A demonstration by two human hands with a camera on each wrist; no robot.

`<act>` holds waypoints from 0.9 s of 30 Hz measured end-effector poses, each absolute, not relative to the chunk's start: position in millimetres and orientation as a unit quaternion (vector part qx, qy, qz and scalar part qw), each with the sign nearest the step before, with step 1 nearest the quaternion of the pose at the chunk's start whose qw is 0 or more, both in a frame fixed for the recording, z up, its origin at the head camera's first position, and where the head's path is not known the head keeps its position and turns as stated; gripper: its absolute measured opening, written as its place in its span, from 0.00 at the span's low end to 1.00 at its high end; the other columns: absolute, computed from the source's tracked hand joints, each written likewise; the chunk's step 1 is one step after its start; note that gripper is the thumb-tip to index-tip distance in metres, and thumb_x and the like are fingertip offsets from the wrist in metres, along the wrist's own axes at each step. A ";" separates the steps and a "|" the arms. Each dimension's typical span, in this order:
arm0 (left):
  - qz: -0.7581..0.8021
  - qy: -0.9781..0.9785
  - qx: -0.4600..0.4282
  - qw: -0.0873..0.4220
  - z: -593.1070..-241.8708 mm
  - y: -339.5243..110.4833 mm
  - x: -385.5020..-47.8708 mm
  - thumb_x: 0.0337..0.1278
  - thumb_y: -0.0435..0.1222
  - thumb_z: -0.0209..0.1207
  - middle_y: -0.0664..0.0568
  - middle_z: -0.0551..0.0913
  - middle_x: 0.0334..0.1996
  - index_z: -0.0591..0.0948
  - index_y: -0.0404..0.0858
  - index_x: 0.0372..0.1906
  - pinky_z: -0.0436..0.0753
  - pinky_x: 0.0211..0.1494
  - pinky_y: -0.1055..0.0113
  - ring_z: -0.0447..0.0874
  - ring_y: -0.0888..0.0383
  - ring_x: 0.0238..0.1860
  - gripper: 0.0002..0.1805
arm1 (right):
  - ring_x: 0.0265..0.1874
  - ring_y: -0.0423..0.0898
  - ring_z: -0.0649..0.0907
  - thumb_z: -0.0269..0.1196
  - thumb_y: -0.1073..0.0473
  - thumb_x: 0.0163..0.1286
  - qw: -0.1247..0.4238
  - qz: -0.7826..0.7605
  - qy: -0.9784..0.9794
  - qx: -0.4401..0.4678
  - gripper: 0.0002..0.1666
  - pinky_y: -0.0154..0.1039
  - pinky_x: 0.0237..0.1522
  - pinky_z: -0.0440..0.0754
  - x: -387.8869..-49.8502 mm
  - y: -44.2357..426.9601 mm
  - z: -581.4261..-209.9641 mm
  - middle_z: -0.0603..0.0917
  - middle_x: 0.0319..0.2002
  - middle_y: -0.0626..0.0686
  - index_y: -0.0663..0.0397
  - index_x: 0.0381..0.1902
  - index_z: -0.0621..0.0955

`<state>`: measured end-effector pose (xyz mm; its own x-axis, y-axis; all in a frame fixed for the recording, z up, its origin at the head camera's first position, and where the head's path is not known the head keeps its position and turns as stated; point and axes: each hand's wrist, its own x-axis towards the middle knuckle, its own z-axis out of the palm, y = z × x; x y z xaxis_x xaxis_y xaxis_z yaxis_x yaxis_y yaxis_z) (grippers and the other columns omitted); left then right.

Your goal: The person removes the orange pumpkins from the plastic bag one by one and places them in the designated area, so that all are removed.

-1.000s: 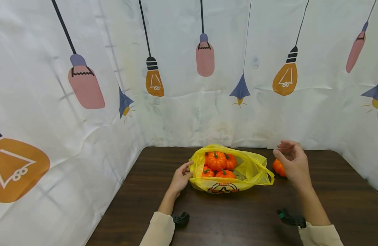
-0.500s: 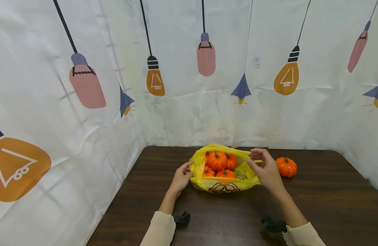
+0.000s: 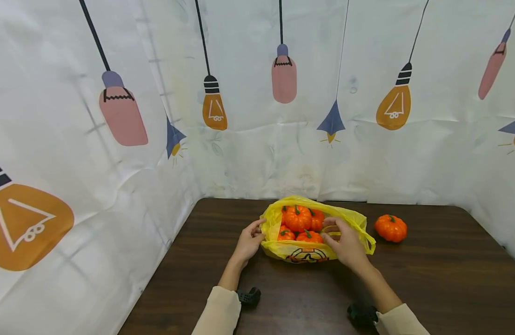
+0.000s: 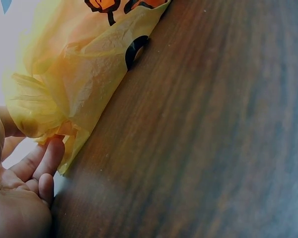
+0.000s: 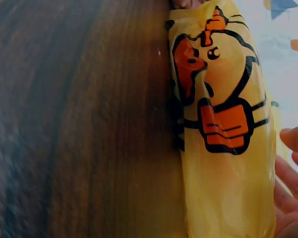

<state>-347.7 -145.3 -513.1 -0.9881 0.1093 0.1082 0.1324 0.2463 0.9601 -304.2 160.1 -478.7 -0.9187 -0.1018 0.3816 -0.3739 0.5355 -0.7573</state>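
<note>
A yellow plastic bag (image 3: 352, 217) lies on the table with its mouth open, a cartoon print (image 5: 223, 124) on its front. Several small orange pumpkins (image 3: 297, 218) fill its left part. My left hand (image 3: 247, 242) is at the bag's left end; in the left wrist view the thumb and fingers (image 4: 52, 156) hold its gathered plastic. My right hand (image 3: 344, 243) reaches over the front rim into the right part of the mouth, fingers apart and slightly bent, with nothing visibly held. It covers the spot where a greenish item lay.
One more orange pumpkin (image 3: 391, 228) sits on the dark wooden table (image 3: 441, 260) to the right of the bag. Behind the table hangs a white curtain (image 3: 249, 163) printed with lamps. Both wrists wear black bands (image 3: 250, 298).
My right hand has moved left from beside the loose pumpkin, across the bag's right end, and into its mouth. The pumpkin is now uncovered. The left hand stays at the bag.
</note>
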 end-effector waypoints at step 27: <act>-0.599 -0.796 -0.082 -0.009 -514.7 -147.2 -351.1 0.71 0.28 0.54 0.40 0.78 0.45 0.73 0.39 0.72 0.75 0.37 0.66 0.74 0.57 0.35 0.27 | 0.61 0.64 0.79 0.74 0.49 0.64 0.018 0.435 -0.890 0.132 0.46 0.58 0.59 0.81 -304.0 148.9 -490.6 0.74 0.68 0.64 0.62 0.73 0.68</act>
<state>-351.1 -147.2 -514.7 -0.9865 0.1407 0.0839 0.1195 0.2682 0.9559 -304.0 148.9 -490.6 -0.9644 -0.2201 0.1465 -0.2508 0.5859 -0.7706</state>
